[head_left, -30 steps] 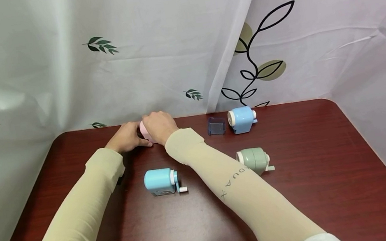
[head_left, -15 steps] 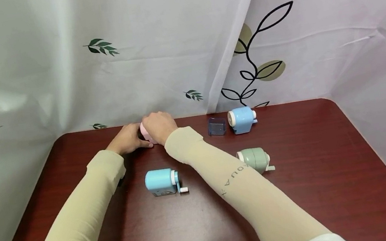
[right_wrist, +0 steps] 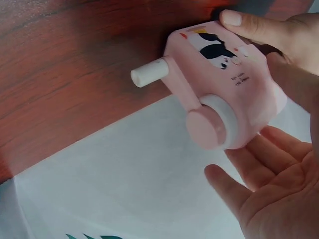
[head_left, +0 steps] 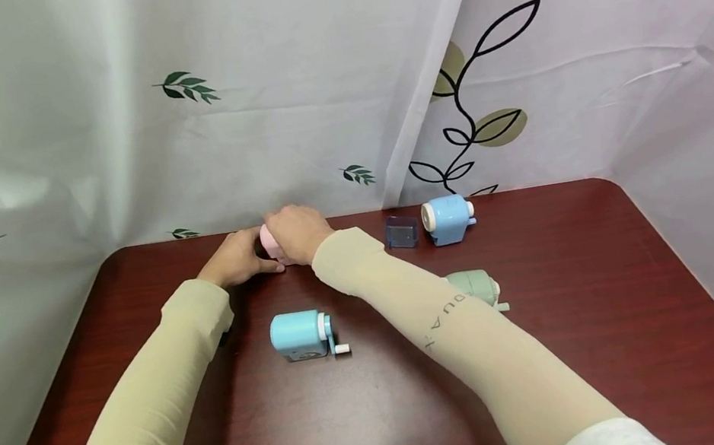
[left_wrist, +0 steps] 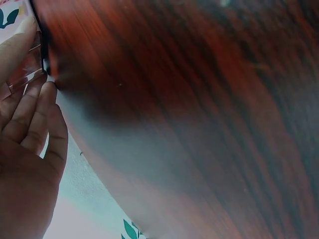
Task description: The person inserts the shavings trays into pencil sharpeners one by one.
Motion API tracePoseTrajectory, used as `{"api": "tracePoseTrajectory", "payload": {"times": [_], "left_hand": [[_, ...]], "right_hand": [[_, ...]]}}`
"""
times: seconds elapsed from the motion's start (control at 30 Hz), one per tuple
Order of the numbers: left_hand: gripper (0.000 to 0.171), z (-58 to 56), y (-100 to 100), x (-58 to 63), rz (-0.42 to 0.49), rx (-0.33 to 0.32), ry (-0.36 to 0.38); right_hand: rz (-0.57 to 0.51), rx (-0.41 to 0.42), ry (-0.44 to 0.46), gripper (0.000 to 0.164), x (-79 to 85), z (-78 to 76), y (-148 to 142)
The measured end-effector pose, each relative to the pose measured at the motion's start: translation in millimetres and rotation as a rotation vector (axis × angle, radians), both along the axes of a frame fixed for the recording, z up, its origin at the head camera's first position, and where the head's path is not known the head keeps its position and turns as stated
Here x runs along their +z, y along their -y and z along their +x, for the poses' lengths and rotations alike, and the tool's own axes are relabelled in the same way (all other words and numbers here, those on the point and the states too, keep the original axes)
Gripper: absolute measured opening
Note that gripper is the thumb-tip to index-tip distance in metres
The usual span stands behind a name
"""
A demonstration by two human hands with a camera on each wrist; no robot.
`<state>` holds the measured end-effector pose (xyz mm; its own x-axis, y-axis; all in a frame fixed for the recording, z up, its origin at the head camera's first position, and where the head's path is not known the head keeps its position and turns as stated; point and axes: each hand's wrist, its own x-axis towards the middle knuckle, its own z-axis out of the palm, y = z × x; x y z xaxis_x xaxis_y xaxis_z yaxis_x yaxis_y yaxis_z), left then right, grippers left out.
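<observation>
Both hands hold a pink hand-crank pencil sharpener (right_wrist: 249, 94) at the back edge of the table, left of centre. My right hand (head_left: 298, 233) comes over it from above, mostly hiding it in the head view. The right wrist view shows its white-tipped crank (right_wrist: 152, 72) and a dark cartoon print, with right fingers (right_wrist: 271, 154) along the far side. My left hand (head_left: 236, 257) grips the base from the left. In the left wrist view its thumb (left_wrist: 17, 45) lies over a clear tray (left_wrist: 25, 72), fingers opposite.
A cyan sharpener (head_left: 296, 333) stands in front of the hands. Right of them are a dark see-through tray (head_left: 402, 232) and a blue sharpener (head_left: 448, 219). A green sharpener (head_left: 474, 286) is partly behind the right forearm. A white curtain (head_left: 288, 133) borders the table's back.
The right forearm has swung slightly to the right and covers more of the green sharpener. Both hands stay at the pink sharpener, nearly unmoved.
</observation>
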<state>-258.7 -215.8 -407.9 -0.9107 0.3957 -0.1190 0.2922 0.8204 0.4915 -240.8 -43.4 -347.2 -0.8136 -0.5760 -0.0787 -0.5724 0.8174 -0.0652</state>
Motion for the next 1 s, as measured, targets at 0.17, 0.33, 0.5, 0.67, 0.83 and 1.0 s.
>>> {"api": "tracePoseTrajectory", "payload": {"times": [0.17,0.33,0.5,0.67,0.83,1.0], "left_hand": [[0.059,-0.9,0,-1.2,-0.002,-0.004,0.004],[0.074,-0.7,0,1.3,0.02,-0.021,0.004],[0.089,-1.1,0,8.6,0.064,-0.026,-0.027],[0.092,-2.0,-3,19.6,0.095,-0.033,-0.043],[0.089,-1.5,-11,32.1,0.135,-0.048,-0.051],[0.088,0.7,-29,46.6,0.135,-0.063,-0.079]], "right_hand": [[-0.04,0.032,-0.027,0.042,15.0,1.9,-6],[0.021,0.025,-0.017,0.051,38.5,4.4,-16],[0.032,0.02,0.057,0.063,57.4,3.1,-33],[0.011,-0.013,0.075,0.067,66.1,-1.0,-56],[-0.026,-0.03,0.093,0.067,67.6,-1.3,-77],[-0.046,-0.048,0.112,0.067,69.1,-1.7,-93]]}}
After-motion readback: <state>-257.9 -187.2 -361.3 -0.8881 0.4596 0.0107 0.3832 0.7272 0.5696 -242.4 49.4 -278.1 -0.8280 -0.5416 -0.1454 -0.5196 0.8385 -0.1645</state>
